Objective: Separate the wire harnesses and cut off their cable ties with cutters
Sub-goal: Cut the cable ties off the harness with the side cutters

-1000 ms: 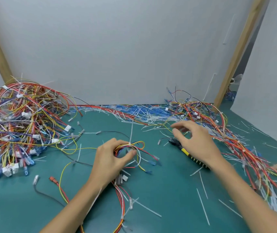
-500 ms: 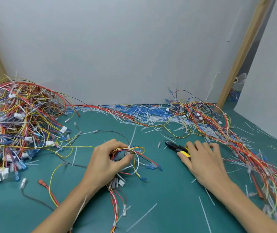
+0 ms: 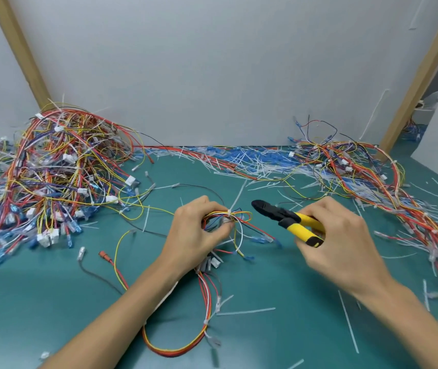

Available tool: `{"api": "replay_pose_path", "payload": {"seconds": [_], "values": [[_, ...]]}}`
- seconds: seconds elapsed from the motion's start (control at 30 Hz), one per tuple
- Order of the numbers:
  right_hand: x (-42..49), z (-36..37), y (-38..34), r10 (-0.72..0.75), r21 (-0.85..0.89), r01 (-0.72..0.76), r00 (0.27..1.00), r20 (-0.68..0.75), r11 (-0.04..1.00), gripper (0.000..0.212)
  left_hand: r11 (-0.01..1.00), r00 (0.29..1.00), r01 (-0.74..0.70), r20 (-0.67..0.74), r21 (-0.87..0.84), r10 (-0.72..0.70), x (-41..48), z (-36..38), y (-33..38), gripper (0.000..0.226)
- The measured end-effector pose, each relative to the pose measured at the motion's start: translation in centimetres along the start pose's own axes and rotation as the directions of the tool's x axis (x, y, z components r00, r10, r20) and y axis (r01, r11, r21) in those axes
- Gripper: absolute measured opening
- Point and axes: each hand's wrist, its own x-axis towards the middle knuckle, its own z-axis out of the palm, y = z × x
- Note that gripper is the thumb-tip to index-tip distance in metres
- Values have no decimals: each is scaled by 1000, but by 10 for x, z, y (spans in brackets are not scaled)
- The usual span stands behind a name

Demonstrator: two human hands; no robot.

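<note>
My left hand (image 3: pixel 195 235) grips a small wire harness (image 3: pixel 235 222) of red, yellow, white and blue wires at the table's middle. A white cable tie (image 3: pixel 235 202) binds the bundle just beyond my fingers, its tail pointing up and away. The harness trails toward me in a loop (image 3: pixel 180 350). My right hand (image 3: pixel 337 241) holds yellow-handled cutters (image 3: pixel 287 218) lifted off the mat. Their black jaws point left at the tie, a short gap away.
A big tangled heap of harnesses (image 3: pixel 52 177) fills the left of the green mat (image 3: pixel 279 283). Another pile of harnesses (image 3: pixel 388 193) runs down the right side. Cut white ties (image 3: pixel 247 161) litter the back edge and lie scattered near my arms.
My right hand has picked the cutters up off the mat and brought them left toward the harness. My left hand has kept its hold on the bundle.
</note>
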Motion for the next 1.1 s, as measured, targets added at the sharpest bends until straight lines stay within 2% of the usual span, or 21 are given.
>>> {"api": "replay_pose_path", "payload": {"seconds": [0.1,0.3,0.47,0.7,0.93,1.1], "values": [[-4,-1,-7,48,-128,-38,996,77,991,27,999,1000,-27,-6,32,27,-2,3,3,13],[-5,4,-11,96,-330,-55,989,109,942,42,992,998,-55,-17,111,57,-3,10,6,9],[-4,10,-13,74,-290,-35,990,123,956,43,985,994,-104,-23,137,108,-4,13,8,8],[-6,11,-16,1,-245,16,998,68,969,39,976,989,-140,-12,165,144,-4,12,11,12],[-4,9,-13,28,-164,-3,989,145,986,22,977,990,-141,-2,159,143,-5,12,10,10],[-3,10,-9,41,-127,-20,984,172,992,25,980,990,-137,2,146,138,-4,13,8,9]]}}
